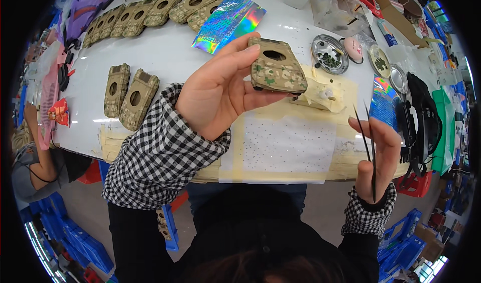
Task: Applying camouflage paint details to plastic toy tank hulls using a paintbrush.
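My left hand (220,85) grips a camouflage model tank hull (278,72) by its edges, raised above the table. A round hole shows in the hull's top. In my right hand (382,150) is a pair of dark tweezers (372,155), tips pointing up and apart from each other, well to the right of the hull. Under the hull sits a taped yellowish block (320,96) with a small white peg. A white sheet dotted with tiny dark specks (285,145) lies taped down near the table's front edge. Small dark green parts fill a round metal dish (329,57) beyond.
More camouflage hulls (163,7) line the back left, and two (135,100) lie by my left sleeve. A shiny holographic pouch (228,25) rests behind my left hand. Right of the dish are a pink round object (352,50), another dish of green parts (379,61) and a black bag (423,112). Another person (37,157) sits at left.
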Tool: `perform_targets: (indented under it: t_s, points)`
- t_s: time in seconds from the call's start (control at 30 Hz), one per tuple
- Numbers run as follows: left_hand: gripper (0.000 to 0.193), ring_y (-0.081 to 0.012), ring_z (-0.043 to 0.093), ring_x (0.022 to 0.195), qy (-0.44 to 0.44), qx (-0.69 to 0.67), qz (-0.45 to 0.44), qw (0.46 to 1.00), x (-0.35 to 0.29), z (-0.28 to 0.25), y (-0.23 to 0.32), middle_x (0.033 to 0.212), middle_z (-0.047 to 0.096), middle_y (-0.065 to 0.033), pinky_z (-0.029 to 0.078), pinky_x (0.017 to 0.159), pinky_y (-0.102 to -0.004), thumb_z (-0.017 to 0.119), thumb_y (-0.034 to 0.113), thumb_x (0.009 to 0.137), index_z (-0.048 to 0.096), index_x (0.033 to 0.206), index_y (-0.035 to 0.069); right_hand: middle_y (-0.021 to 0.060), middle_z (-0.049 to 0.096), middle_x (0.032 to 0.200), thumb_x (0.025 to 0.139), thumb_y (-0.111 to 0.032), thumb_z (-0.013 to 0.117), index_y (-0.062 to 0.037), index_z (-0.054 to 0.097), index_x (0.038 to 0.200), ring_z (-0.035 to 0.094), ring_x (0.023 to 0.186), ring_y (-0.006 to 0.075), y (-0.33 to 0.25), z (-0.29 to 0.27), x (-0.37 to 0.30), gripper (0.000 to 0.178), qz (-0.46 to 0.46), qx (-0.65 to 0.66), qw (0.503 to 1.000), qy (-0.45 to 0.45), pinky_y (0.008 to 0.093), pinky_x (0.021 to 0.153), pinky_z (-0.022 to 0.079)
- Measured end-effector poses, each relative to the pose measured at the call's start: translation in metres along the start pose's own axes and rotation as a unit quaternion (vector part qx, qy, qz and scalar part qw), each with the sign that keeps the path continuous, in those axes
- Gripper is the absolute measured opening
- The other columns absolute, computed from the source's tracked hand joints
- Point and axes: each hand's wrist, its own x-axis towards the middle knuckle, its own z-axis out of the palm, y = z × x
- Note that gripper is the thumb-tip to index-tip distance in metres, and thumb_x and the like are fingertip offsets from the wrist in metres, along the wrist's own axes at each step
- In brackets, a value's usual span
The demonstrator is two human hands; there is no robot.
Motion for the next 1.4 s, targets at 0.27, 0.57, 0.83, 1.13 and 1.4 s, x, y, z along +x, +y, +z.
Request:
perform_targets:
  t_s: [0.27, 0.57, 0.83, 1.13, 1.4]
  points:
    - [0.047, -0.0434, 0.052, 0.112, -0.017, -0.013, -0.001, 1.000, 0.002, -0.006, -0.003, 0.128, 0.048, -0.0210, 0.055, 0.087, -0.0345, 0.032, 0.025, 0.099, 0.023, 0.140, 0.002, 0.0119, 0.067, 0.086, 0.072, -0.005, 0.073, 0.0023, 0.066, 0.090, 0.063, 0.079, 0.0220, 0.015, 0.001, -0.007, 0.020, 0.035, 0.101, 0.987, -0.124, 0.0286, 0.072, 0.048]
    - [0.047, -0.0440, 0.051, 0.112, -0.012, -0.019, -0.003, 1.000, 0.003, -0.007, -0.003, 0.129, 0.047, -0.0218, 0.056, 0.087, -0.0349, 0.033, 0.024, 0.099, 0.023, 0.140, 0.002, 0.0137, 0.066, 0.086, 0.080, 0.000, 0.065, 0.0051, 0.061, 0.088, 0.063, 0.080, 0.0185, 0.024, 0.018, -0.015, 0.011, 0.132, 0.239, 0.957, -0.102, 0.0269, 0.074, 0.049]
    - [0.047, -0.0436, 0.052, 0.111, -0.007, -0.019, -0.007, 1.000, 0.001, -0.006, -0.002, 0.128, 0.047, -0.0222, 0.056, 0.086, -0.0348, 0.032, 0.024, 0.099, 0.023, 0.140, 0.002, 0.0125, 0.064, 0.084, 0.084, -0.002, 0.063, 0.0050, 0.060, 0.090, 0.061, 0.076, 0.0171, 0.022, 0.016, -0.022, 0.009, 0.136, 0.247, 0.952, -0.116, 0.0268, 0.071, 0.048]
    - [0.048, -0.0436, 0.052, 0.112, -0.003, -0.010, -0.009, 1.000, 0.002, -0.005, -0.002, 0.129, 0.046, -0.0243, 0.056, 0.086, -0.0345, 0.029, 0.024, 0.100, 0.020, 0.141, 0.001, 0.0127, 0.061, 0.087, 0.088, -0.001, 0.057, 0.0049, 0.056, 0.091, 0.059, 0.072, 0.0125, 0.023, 0.013, -0.031, 0.006, 0.160, 0.273, 0.944, -0.096, 0.0225, 0.066, 0.049]
    - [0.048, -0.0434, 0.052, 0.112, -0.002, -0.004, -0.011, 1.000, 0.002, -0.004, -0.002, 0.130, 0.045, -0.0253, 0.056, 0.086, -0.0340, 0.028, 0.024, 0.100, 0.021, 0.141, 0.000, 0.0118, 0.060, 0.087, 0.089, -0.003, 0.057, 0.0053, 0.056, 0.091, 0.059, 0.071, 0.0112, 0.025, 0.009, -0.034, 0.009, 0.158, 0.268, 0.943, -0.115, 0.0213, 0.065, 0.049]
